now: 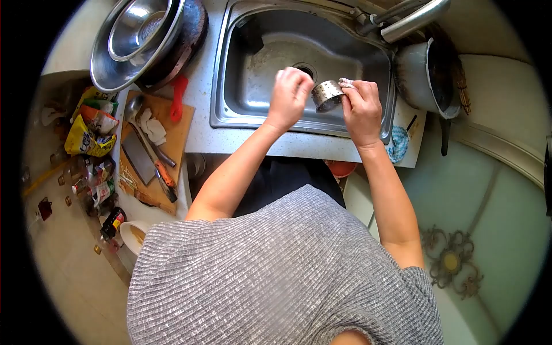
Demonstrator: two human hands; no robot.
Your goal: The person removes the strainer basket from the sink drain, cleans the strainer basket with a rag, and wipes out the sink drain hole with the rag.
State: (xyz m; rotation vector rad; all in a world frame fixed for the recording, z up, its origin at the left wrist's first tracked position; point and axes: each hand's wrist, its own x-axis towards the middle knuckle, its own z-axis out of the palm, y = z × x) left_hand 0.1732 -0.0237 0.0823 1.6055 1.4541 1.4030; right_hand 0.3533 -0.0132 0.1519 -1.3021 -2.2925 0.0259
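Observation:
Over the steel sink (230, 98), my right hand (362, 112) grips a small metal cup with dark specks or holes in its wall, perhaps a sink strainer (329, 95). The cup is tilted, its round end facing down and toward me. A bit of whitish material shows at my right fingertips. My left hand (290, 98) is just left of the cup, apart from it, with its fingers curled together. Whatever those fingers hold, if anything, is hidden. Behind my left hand lies the sink's drain (306, 70).
Right of the sink stand a pot (415, 75) and a blue-white scrubber (398, 145). At left are nested steel bowls (103, 63) and a cutting board (183, 123) carrying a cleaver (138, 158), a ladle (134, 107) and other tools. The faucet (414, 22) reaches in from the back right.

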